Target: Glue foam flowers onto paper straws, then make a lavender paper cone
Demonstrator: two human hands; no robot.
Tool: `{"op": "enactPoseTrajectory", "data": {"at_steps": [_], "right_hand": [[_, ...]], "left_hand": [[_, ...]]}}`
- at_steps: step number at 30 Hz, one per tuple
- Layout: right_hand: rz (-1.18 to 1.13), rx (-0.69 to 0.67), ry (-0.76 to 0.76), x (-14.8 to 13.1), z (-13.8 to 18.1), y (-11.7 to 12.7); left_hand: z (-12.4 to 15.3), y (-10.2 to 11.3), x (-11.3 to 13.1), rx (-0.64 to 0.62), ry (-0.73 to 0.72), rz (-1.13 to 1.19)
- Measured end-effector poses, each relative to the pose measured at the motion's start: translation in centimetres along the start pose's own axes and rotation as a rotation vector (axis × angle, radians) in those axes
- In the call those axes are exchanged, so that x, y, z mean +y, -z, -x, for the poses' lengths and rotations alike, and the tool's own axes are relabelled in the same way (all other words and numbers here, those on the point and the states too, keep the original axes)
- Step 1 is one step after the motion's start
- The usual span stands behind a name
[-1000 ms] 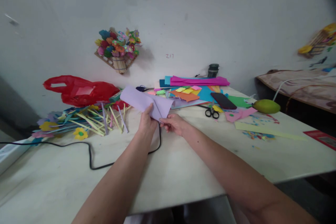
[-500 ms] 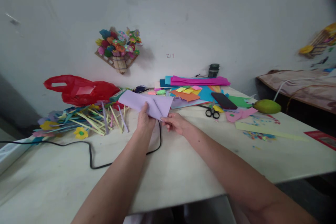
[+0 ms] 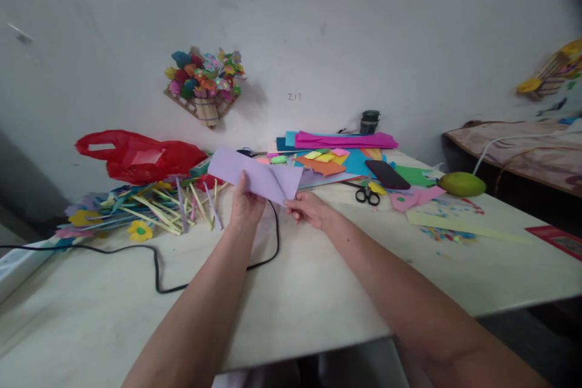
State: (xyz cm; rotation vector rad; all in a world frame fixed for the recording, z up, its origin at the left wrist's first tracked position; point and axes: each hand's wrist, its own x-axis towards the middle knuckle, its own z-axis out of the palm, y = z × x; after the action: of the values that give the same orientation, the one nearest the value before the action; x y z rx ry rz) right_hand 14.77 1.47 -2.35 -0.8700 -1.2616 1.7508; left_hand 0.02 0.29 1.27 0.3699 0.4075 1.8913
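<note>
A folded sheet of lilac paper is held above the middle of the table, tilted down to the right. My left hand grips its lower edge, thumb on top. My right hand pinches the paper's lower right corner between thumb and fingers. Both forearms reach in from the bottom of the picture.
A black cable loops across the pale table under my hands. A red plastic bag and a heap of paper strips and flowers lie left. Coloured paper sheets, a dark phone, black scissors and a green mango lie right.
The paper has been raised slightly and its fold flattened. My left hand slid a little left along the lower edge, and my right hand moved up to the corner.
</note>
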Motion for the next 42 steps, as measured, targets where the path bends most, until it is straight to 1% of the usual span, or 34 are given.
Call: {"op": "enactPoseTrajectory", "data": {"at_steps": [3,6,8,13,15,20,23,25,26,28,30,31,33,36,39,42], "right_hand": [[-0.009,-0.029,0.028,0.1,-0.1,0.0],[0.008,-0.034,0.034,0.2,-0.1,-0.1],[0.017,-0.028,0.036,0.4,-0.2,-0.1],[0.014,0.023,0.048,0.8,-0.4,-0.2],[-0.002,0.05,0.052,0.9,-0.5,-0.3],[-0.015,0.128,0.074,0.6,-0.4,-0.8],[0.063,0.23,0.113,0.4,-0.3,-1.0],[0.167,0.34,0.18,0.4,-0.3,-1.0],[0.254,0.396,0.235,0.5,-0.3,-1.0],[0.508,0.478,0.388,0.5,-0.1,-0.9],[0.817,0.492,0.544,0.6,0.3,-1.0],[0.964,0.479,0.593,0.6,0.5,-1.1],[1.22,0.439,0.621,0.5,1.0,-1.4],[1.502,0.402,0.6,0.5,1.4,-1.8],[1.671,0.394,0.596,0.5,1.6,-2.0],[1.745,0.391,0.594,0.4,1.7,-2.2]], "left_hand": [[0.5,0.1,-0.7,-0.084,0.051,-0.058],[0.7,0.3,-1.4,-0.105,0.051,-0.102],[0.7,0.2,-1.7,-0.07,0.036,-0.113],[0.6,-0.1,-2.0,0.094,0.019,-0.096],[0.6,-0.2,-2.0,0.14,0.024,-0.089],[0.3,-0.3,-1.8,0.169,-0.005,-0.065],[0.1,-0.5,-1.6,0.205,-0.022,-0.049],[0.0,-0.6,-1.4,0.235,-0.02,-0.041],[0.0,-0.6,-1.4,0.247,-0.017,-0.04],[0.0,-0.6,-1.3,0.261,-0.013,-0.044],[0.0,-0.5,-1.4,0.263,-0.009,-0.053],[0.0,-0.4,-1.4,0.262,-0.008,-0.057],[0.0,-0.4,-1.4,0.271,-0.004,-0.062],[0.1,-0.5,-1.6,0.323,-0.001,-0.07],[0.3,-0.9,-1.8,0.354,0.007,-0.093],[0.5,-1.1,-2.0,0.385,0.013,-0.117]]}}
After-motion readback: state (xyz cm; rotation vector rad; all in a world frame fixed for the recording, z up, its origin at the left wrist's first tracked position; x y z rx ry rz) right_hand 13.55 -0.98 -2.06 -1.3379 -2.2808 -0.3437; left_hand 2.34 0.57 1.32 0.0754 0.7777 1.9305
